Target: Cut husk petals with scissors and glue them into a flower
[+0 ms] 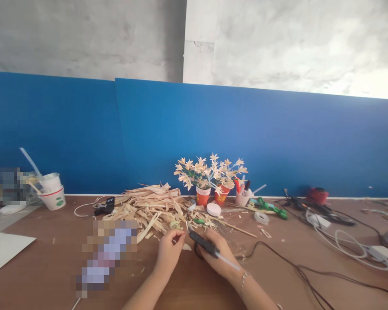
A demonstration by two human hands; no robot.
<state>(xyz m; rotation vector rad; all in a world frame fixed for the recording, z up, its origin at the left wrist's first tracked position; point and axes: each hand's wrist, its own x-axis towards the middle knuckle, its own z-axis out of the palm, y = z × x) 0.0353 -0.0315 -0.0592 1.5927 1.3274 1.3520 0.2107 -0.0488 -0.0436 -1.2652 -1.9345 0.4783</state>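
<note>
My right hand (221,254) is wrapped round a black hot glue gun (203,243), its nozzle tilted up and to the left. A translucent glue stick (228,261) sticks out of the gun's back end. My left hand (168,253) is closed in a pinch just left of the nozzle; whatever lies between its fingertips is too small to make out. Behind both hands spreads a heap of dry, straw-coloured husk strips (151,209). A green piece (198,221) and a white round lid-like disc (214,209) lie beyond the gun.
Husk-coloured flowers (198,167) stand in red paper cups (203,196) at the back. Beside them are a pen cup (242,198) and a tape roll (261,218). Black cable (278,254) crosses the right side. Stacked paper cups (53,198) stand left. A blue partition (245,125) closes off the back.
</note>
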